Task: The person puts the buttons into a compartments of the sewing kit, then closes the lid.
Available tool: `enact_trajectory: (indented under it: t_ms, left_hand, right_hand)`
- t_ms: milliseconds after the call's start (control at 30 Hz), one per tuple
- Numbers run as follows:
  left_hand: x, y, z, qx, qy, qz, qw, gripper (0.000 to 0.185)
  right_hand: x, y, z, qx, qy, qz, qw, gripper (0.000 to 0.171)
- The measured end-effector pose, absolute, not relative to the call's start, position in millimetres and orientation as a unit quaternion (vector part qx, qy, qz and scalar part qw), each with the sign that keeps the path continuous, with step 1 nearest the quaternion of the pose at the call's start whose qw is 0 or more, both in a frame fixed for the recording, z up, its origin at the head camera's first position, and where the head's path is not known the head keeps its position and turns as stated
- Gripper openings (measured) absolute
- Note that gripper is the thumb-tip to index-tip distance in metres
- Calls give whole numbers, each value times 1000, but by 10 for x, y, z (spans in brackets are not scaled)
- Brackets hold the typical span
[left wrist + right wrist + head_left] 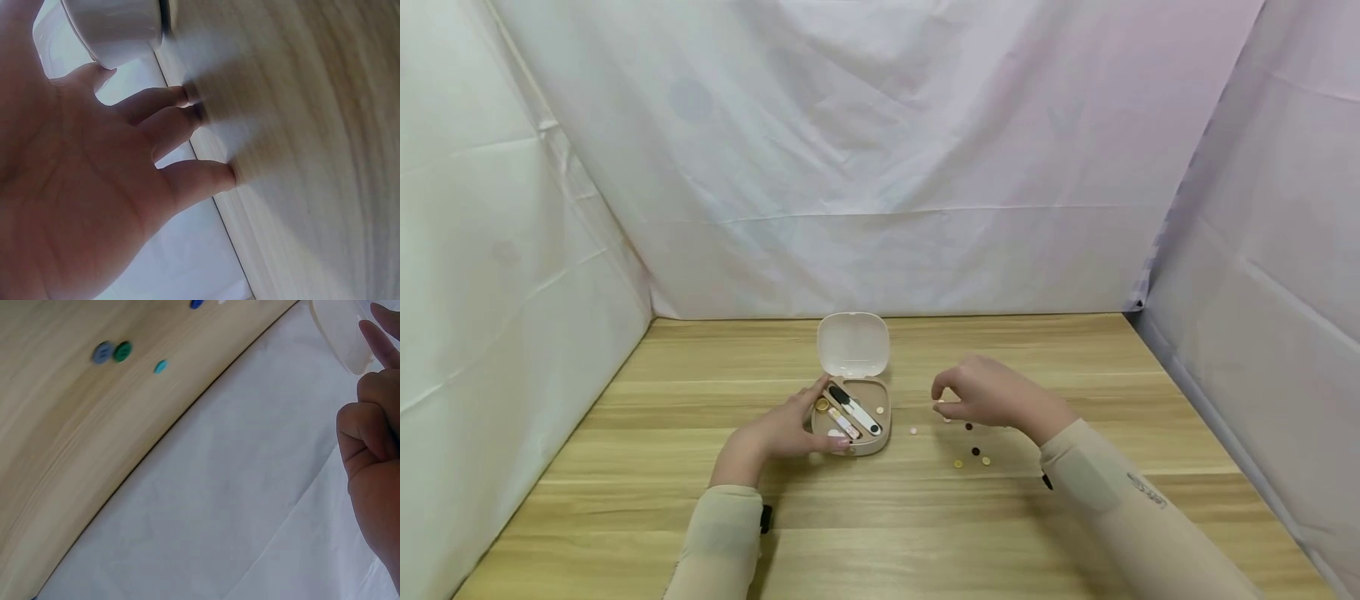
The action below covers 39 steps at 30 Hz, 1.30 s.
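My left hand [778, 433] steadies the small beige plastic case [859, 440] while my right hand [988, 396] pinches a small pale button [939, 405] toward nine o'clock, gently.

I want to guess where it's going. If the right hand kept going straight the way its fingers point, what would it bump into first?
Probably the open little box. The right hand points left, pinching a small button, and only bare table shows between, though depth is hard to judge.

A wooden table [647, 467] carries a small open case [852, 408] near its middle. Loose buttons [970, 454] lie scattered on the wood to the right of the case, one pale button [913, 431] nearest to it.
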<state>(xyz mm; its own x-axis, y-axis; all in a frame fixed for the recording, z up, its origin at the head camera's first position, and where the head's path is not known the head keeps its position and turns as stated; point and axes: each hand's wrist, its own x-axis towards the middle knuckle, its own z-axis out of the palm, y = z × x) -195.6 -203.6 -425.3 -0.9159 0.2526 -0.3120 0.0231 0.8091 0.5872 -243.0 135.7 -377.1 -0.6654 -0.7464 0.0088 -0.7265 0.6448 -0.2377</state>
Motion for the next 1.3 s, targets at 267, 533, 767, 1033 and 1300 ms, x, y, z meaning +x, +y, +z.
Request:
enact_trajectory:
  t_ms: [267,533,767,1033,1300]
  left_hand:
    - [-1958,-2041,-4240,74,933,295,193,122]
    - [-1952,-2052,-4266,72,931,300,193,123]
    - [-1949,-2059,-4268,70,933,295,195,124]
    - [-1946,-2062,-4276,71,932,298,192,123]
    - [-1941,-2052,-4275,72,930,305,191,123]
  right_hand:
    - [-2236,1622,-3934,-401,908,-108,58,10]
    - [-2075,1802,-4088,-390,913,-101,60,4]
    - [-1996,1906,-4184,-380,919,-86,59,2]
    - [-1980,1931,-4256,-394,915,-71,42,3]
    - [-1952,1940,-4298,-406,911,-58,32,7]
